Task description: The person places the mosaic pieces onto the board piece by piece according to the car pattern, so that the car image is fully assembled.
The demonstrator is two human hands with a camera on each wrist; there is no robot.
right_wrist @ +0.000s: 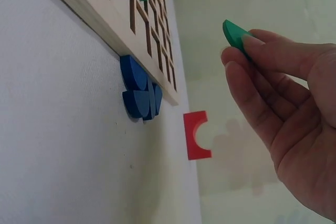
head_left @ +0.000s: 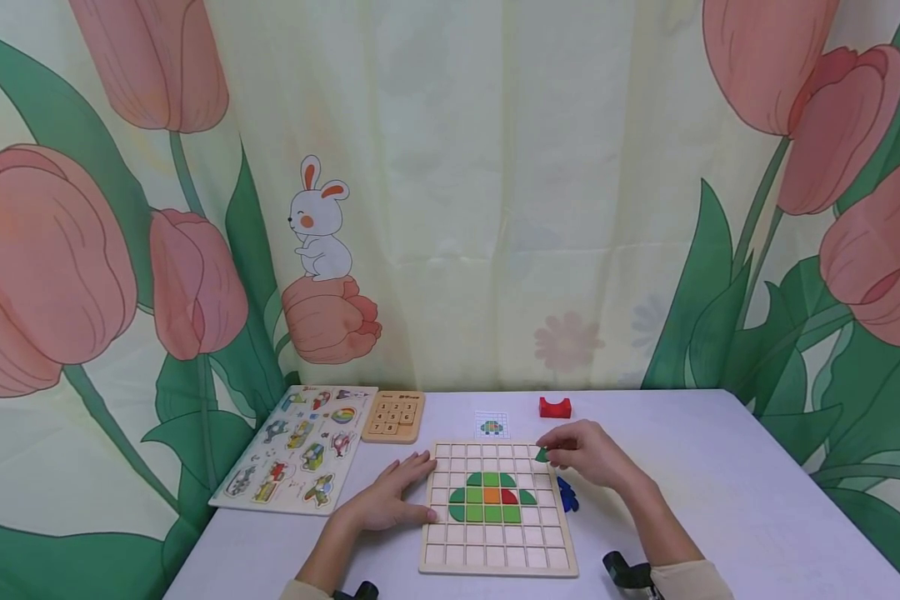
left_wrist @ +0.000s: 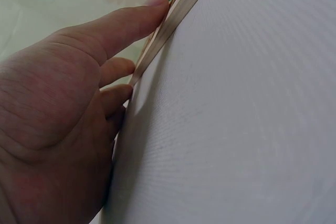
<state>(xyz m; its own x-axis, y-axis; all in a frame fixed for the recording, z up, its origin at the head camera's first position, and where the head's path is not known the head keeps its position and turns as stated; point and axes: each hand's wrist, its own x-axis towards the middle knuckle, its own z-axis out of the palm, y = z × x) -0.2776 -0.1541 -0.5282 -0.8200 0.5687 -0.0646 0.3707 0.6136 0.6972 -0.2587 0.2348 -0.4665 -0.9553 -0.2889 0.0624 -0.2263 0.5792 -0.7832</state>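
My right hand (head_left: 587,451) pinches a green quarter-round piece (right_wrist: 232,34) between thumb and fingertips, above the upper right corner of the wooden grid board (head_left: 495,563). Green, orange and red pieces (head_left: 491,495) form a rounded shape in the middle of that board. At the board's left edge rests my left hand (head_left: 390,497), its fingers spread and fairly straight, the thumb (left_wrist: 142,22) touching the rim in the left wrist view. Blue pieces (right_wrist: 137,90) lie on the table beside the board's right edge.
A small pattern card (head_left: 492,424) lies behind the board, and a red arch-shaped block (head_left: 555,407) stands farther back. To the left are a wooden number tablet (head_left: 393,417) and a large picture puzzle board (head_left: 300,446). A printed curtain (head_left: 495,208) hangs behind the table.
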